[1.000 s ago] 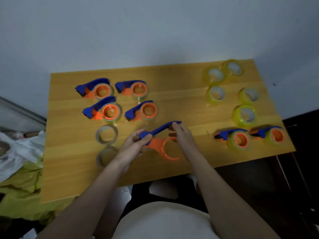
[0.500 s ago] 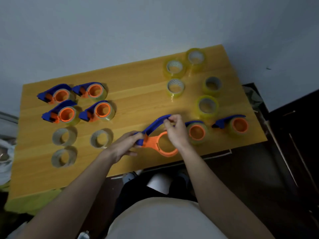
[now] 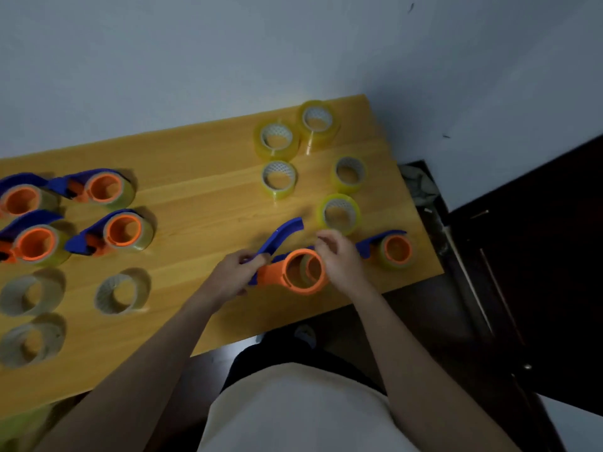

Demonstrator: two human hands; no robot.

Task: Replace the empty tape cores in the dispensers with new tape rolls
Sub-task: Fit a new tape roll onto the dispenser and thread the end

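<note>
My left hand [image 3: 233,272] grips the blue handle of an orange-and-blue dispenser [image 3: 301,272], lifted just above the wooden table [image 3: 195,197]. Its orange hub is bare and faces me. My right hand [image 3: 341,261] is against the hub's right side with loosely curled fingers and nothing visible between them. Several new yellow tape rolls [image 3: 339,213] stand behind it, the nearest just beyond my right fingers. A loaded dispenser [image 3: 394,251] lies to the right. Another one is mostly hidden behind the hub and my right hand.
Several dispensers [image 3: 124,231] holding thin rolls lie at the left. Three grey empty cores [image 3: 120,293] sit in front of them. The table's right edge meets a dark cabinet [image 3: 538,256]. The wall [image 3: 228,60] runs along the table's back.
My right hand has let go of the blue handle's tip and dropped beside the hub. The dispenser has tilted so its hub faces me. The camera has swung to the right.
</note>
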